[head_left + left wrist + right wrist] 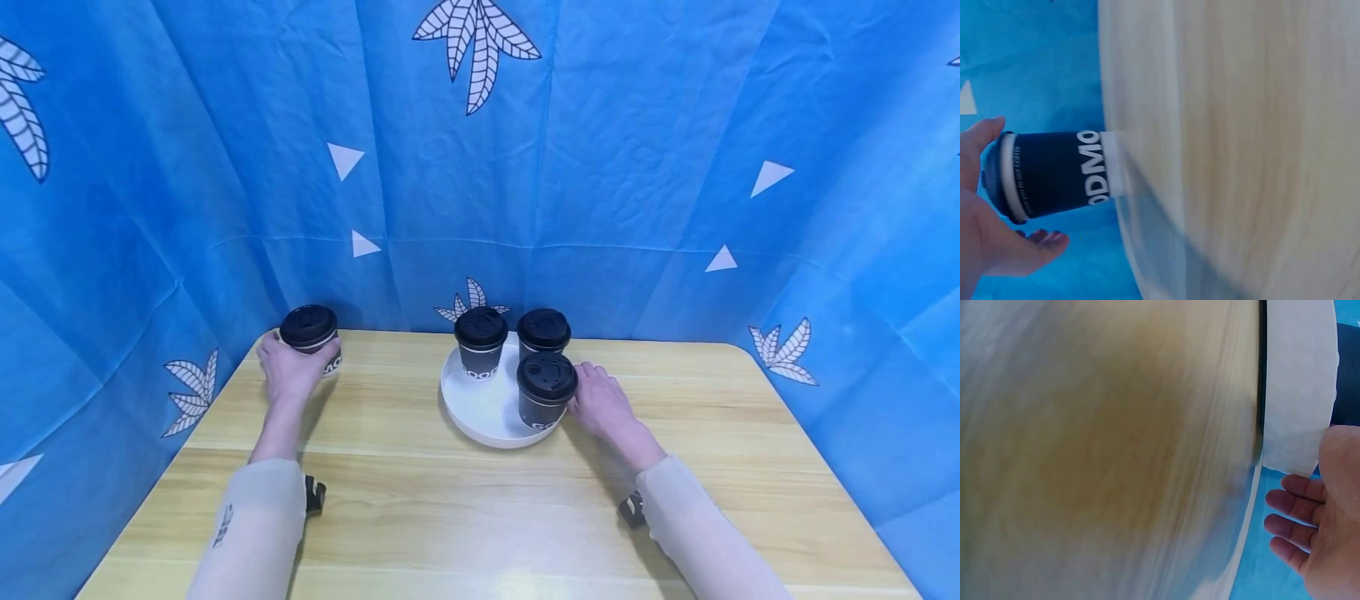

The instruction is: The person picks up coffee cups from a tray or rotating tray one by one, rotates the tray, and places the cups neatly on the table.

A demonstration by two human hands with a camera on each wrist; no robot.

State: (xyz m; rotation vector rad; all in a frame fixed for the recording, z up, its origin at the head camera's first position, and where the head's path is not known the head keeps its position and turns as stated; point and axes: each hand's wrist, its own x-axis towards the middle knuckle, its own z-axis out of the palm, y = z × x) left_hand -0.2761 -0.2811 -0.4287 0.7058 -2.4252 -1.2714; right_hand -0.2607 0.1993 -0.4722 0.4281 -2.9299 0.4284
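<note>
At the far left of the table, a black lidded paper coffee cup (331, 359) stands upright. My left hand (294, 367) is spread around its top. In the left wrist view the thumb is right at the lid of the cup (1054, 172), and a gap shows between the other fingers and its side. My right hand (602, 404) is at the right rim of a round white tray (483, 421), its fingers extended beside the tray wall (1300, 387). Three similar cups stand in the tray: back left (480, 346), back right (543, 332) and front right (545, 392).
The light wooden table (420, 517) ends at a blue patterned curtain (637, 167) behind it and at both sides. The left cup stands close to the table's back edge. A dark wrist-worn device (315, 495) shows beside the left sleeve, and another (632, 510) by the right.
</note>
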